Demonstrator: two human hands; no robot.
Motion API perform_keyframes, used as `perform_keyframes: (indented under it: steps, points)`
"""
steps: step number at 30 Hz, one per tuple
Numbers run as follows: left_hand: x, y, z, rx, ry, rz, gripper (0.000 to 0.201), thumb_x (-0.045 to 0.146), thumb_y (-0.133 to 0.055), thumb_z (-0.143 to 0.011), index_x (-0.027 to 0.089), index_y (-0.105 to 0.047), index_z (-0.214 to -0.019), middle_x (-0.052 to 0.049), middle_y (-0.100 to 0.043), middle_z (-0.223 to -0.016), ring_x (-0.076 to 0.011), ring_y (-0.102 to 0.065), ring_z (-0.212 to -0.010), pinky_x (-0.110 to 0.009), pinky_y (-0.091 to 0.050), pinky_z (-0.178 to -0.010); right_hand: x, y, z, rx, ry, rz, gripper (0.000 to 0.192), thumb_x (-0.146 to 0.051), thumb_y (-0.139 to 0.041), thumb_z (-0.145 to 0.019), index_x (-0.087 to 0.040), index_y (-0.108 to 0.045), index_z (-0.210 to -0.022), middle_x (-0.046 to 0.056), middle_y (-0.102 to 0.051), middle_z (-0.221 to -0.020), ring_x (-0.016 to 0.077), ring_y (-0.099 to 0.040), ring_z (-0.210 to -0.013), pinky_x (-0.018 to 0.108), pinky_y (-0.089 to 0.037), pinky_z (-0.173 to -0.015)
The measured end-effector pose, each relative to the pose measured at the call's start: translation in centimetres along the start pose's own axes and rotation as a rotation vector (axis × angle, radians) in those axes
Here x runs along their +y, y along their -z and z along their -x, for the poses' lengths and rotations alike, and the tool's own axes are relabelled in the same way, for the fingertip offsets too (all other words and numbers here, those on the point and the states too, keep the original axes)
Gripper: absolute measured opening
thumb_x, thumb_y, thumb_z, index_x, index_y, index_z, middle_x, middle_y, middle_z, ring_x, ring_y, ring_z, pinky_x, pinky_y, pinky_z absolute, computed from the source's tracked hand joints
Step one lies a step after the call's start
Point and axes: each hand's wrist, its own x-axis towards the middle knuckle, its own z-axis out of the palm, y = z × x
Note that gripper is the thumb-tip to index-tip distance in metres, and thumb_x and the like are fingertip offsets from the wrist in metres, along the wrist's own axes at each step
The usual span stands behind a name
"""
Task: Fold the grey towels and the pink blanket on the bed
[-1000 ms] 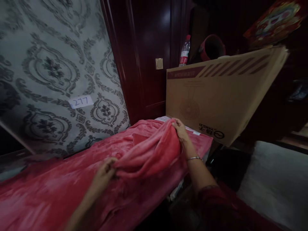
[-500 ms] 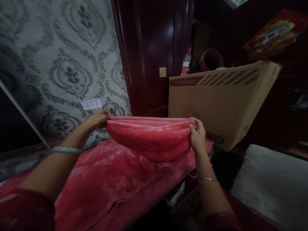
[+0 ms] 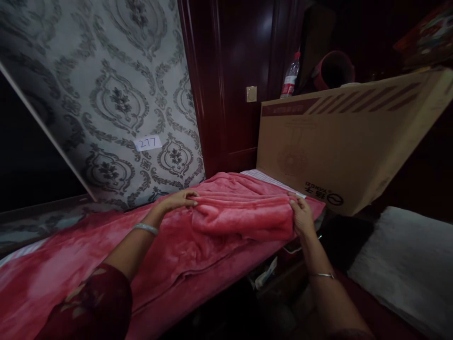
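Note:
A fuzzy red-pink blanket [image 3: 244,219] is stretched between my two hands, its upper edge gathered in several folds. My left hand [image 3: 180,200] is closed on the left end of this edge, thumb and fingers pinching it. At the right end, my right hand [image 3: 300,212] grips the same edge. The held part hangs low, resting on or just above pink-red plush fabric spread over the long surface below; I cannot tell whether both are one piece. A strip of striped cloth [image 3: 272,181] shows beyond the plush fabric.
A large cardboard box [image 3: 318,141] stands behind my right hand, with a plastic bottle [image 3: 290,78] at its top edge. A grey cushion-like pad [image 3: 406,264] lies at right. Patterned wall and a paper label [image 3: 147,142] are at left, beside a dark red door [image 3: 233,71].
Both hands have lowered the held blanket edge toward the surface, and its sagging part has flattened. The hands are a little closer together. The view has shifted slightly, uncovering the striped cloth.

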Motion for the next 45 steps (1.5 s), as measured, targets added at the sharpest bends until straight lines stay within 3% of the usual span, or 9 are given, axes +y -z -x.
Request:
perform_keyframes:
  steps: [4,11,17,24,28,32,38,42,45]
  points:
    - [1.0,0.4,-0.1,0.096,-0.039,-0.115,0.019,0.023,-0.075,-0.054,0.018,-0.057,-0.06,0.004,-0.053,-0.058,-0.0103,-0.047,-0.056,-0.018,-0.036,-0.049,-0.7,0.1,0.5,0.026,0.015,-0.009,0.041,-0.045,-0.074,-0.061,-0.021,-0.067,-0.093,0.0,-0.064,-0.085,0.0152,-0.052,-0.072,0.029,-0.042,-0.072]
    - [4.3,4.3,0.9,0.355,-0.099,0.072,0.021,0.034,-0.067,-0.073,0.02,-0.051,-0.077,0.006,-0.049,-0.049,-0.0086,-0.043,-0.04,-0.017,-0.031,-0.041,-2.9,-0.5,-0.1,0.124,0.202,-0.03,0.035,-0.044,-0.07,-0.066,-0.022,-0.063,-0.092,0.0,-0.062,-0.089,0.0161,-0.056,-0.081,0.03,-0.043,-0.08]
    - [5.6,3.5,-0.5,0.393,-0.026,-0.008,0.022,0.014,-0.062,-0.069,0.017,-0.059,-0.091,0.008,-0.049,-0.048,-0.0095,-0.044,-0.037,-0.017,-0.034,-0.037,-3.8,-0.9,-0.3,0.09,0.158,0.012,0.036,-0.048,-0.07,-0.067,-0.021,-0.064,-0.092,0.002,-0.065,-0.089,0.0171,-0.057,-0.079,0.031,-0.045,-0.077]
    - [6.2,5.9,-4.1,0.47,0.173,0.044,0.017,0.011,-0.07,-0.068,0.015,-0.062,-0.083,0.0,-0.059,-0.053,-0.0162,-0.059,-0.046,-0.026,-0.052,-0.048,-6.0,-1.2,-0.4,-0.202,0.005,-0.032,0.046,-0.047,-0.081,-0.069,-0.024,-0.068,-0.107,0.002,-0.067,-0.088,0.015,-0.057,-0.07,0.028,-0.047,-0.064]
    - [11.0,6.3,-11.7,0.62,-0.179,0.135,0.037,0.017,-0.067,-0.078,0.014,-0.062,-0.115,-0.012,-0.071,-0.11,-0.0182,-0.071,-0.097,-0.028,-0.057,-0.085,-2.9,-1.4,-5.2,0.142,0.174,-0.167,0.04,-0.048,-0.075,-0.07,-0.022,-0.065,-0.1,0.002,-0.065,-0.095,0.016,-0.06,-0.081,0.031,-0.052,-0.077]
    - [13.8,3.7,-19.1,0.38,-0.513,0.104,0.084,0.024,-0.075,-0.076,0.022,-0.039,-0.152,-0.013,-0.027,-0.166,-0.0289,-0.04,-0.146,-0.044,-0.04,-0.114,2.3,1.0,-9.3,0.544,0.235,-0.067,0.032,-0.048,-0.063,-0.073,-0.024,-0.058,-0.094,0.0,-0.058,-0.09,0.0185,-0.06,-0.087,0.036,-0.053,-0.083]
    - [3.3,-1.5,-18.6,0.083,-0.125,-0.29,0.038,0.015,-0.079,-0.076,0.011,-0.07,-0.113,-0.01,-0.069,-0.122,-0.0249,-0.065,-0.112,-0.039,-0.05,-0.103,7.9,5.5,-7.4,0.716,0.155,0.046,0.033,-0.046,-0.062,-0.066,-0.026,-0.049,-0.089,0.002,-0.055,-0.092,0.0235,-0.059,-0.091,0.045,-0.053,-0.088]
    - [-4.6,-1.8,-14.5,0.158,0.03,-0.365,0.032,0.037,-0.065,-0.095,0.014,-0.064,-0.118,-0.008,-0.066,-0.117,-0.0217,-0.066,-0.1,-0.042,-0.058,-0.087,9.1,6.7,-6.5,0.712,0.113,0.096,0.036,-0.045,-0.063,-0.068,-0.025,-0.051,-0.096,0.003,-0.058,-0.094,0.0242,-0.062,-0.09,0.048,-0.054,-0.088]
    - [-7.4,-1.1,-12.6,0.258,0.062,-0.399,0.022,0.033,-0.068,-0.092,0.012,-0.067,-0.098,-0.005,-0.067,-0.098,-0.02,-0.065,-0.088,-0.037,-0.056,-0.08,9.0,6.5,-6.6,0.692,0.127,0.131,0.04,-0.042,-0.066,-0.067,-0.023,-0.056,-0.101,0.004,-0.061,-0.099,0.0245,-0.063,-0.096,0.047,-0.053,-0.094]
